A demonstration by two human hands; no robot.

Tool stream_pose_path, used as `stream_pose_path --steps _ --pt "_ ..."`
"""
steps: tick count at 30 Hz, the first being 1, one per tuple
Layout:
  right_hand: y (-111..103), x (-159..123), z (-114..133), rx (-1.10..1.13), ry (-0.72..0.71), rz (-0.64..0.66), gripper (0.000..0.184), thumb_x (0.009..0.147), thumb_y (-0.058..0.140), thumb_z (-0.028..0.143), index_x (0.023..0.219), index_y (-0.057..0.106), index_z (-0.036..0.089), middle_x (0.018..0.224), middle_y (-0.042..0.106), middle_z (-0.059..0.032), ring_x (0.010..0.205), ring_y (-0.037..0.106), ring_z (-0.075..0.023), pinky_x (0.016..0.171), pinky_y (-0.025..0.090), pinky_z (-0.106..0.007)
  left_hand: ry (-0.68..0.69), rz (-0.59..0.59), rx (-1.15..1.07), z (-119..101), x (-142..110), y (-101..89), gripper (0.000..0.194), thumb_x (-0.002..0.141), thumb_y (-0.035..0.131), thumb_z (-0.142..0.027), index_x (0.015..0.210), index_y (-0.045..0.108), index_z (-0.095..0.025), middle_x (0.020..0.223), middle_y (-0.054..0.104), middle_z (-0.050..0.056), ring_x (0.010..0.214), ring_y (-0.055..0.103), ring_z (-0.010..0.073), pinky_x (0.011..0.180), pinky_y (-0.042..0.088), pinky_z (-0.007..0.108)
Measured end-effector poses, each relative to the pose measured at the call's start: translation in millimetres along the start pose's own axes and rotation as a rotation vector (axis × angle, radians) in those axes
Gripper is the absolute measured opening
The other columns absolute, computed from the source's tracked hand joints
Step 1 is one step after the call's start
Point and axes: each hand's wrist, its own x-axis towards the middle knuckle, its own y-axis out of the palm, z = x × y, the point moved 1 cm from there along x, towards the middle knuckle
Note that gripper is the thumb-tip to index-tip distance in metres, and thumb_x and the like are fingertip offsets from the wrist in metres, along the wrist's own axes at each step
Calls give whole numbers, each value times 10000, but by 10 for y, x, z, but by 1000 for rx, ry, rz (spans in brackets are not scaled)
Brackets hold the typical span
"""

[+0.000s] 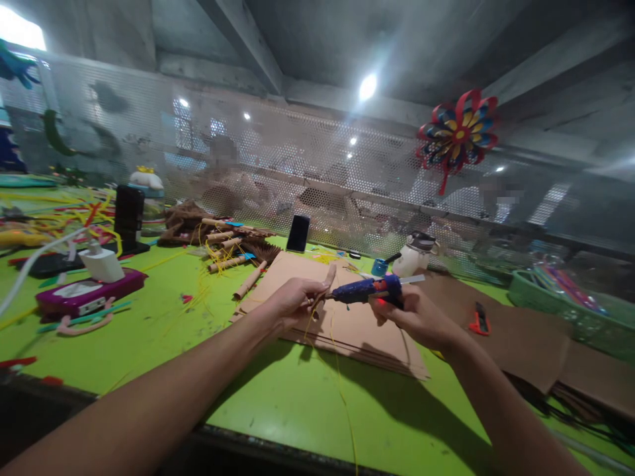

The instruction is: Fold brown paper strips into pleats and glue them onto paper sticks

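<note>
Surface [278, 413]: smooth, lime green, semi-glossy, light sheen, small marks. Sheet stack [278, 273]: matt brown, paper or card, smooth faces. Glue gun [364, 291]: dark blue plastic body; glue stick [413, 279] translucent, smooth. Perforated panel [307, 172]: looks like metal, dull grey, regular holes. Power strip [92, 293]: glossy purple plastic, white plastic socket face. Charger [102, 262]: smooth white plastic. Phone [298, 233]: dark, smooth glassy screen. Basket [550, 304]: green plastic. Brown rolls [249, 280]: matt, papery. Hanging flower [459, 134]: red loops, material can't tell. Ceiling beam [243, 39]: rough matt grey, concrete-like.
</note>
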Motion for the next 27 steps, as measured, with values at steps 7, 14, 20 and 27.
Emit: stream_pose_path --steps 7,14,20,27 --pt "2 -27 31 -33 -94 61 280 841 443 299 635 550 142 586 498 -14 548 427 -97 505 357 -225 -44 -24 -34 -25 -36 40 183 605 655 -270 629 616 -92 593 534 40 522 400 109 504 291 258" --pt "-2 -27 -14 -26 -111 59 286 848 445 300 636 553 140 609 514 -17 570 432 -99 534 351 -230 -19 -11 -13 -17 -31 37 165 601 641 -255 627 625 -93 612 549 49 552 414 113 512 262 251" --pt "-23 -19 -47 -6 -71 37 343 852 435 360 626 559 135 630 524 -35 591 458 -113 549 372 -239 -54 -3 16 -31 -35 30 156 592 623 -243 624 622 -90 576 539 42 522 405 108 487 248 244" --pt "-12 -41 11 -18 -109 49 336 854 435 352 632 568 138 611 530 -30 579 455 -110 541 367 -240 -48 -8 39 -50 -56 47 176 588 634 -266 613 621 -92 579 555 47 510 404 108 483 266 247"
